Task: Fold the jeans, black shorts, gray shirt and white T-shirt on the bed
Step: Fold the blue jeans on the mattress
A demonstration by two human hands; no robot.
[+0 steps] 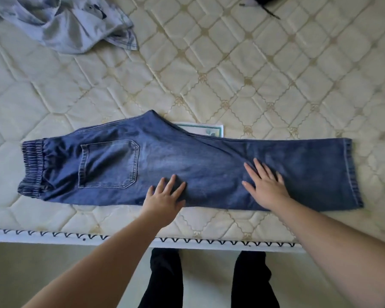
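Both hands, left hand (165, 196) and right hand (266, 185), press spread flat on the jeans (187, 165); a small label (206, 129) peeks out beyond them; a gray shirt (76, 25) lies crumpled far beyond the left hand.

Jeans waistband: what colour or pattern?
Blue denim waistband, gathered elastic with fine pale vertical ribbing; head view.

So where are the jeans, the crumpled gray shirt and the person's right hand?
jeans (165, 161): head view, on the thigh panel.
gray shirt (60, 25): head view, on its crumpled middle.
right hand (268, 187): head view, on its back.
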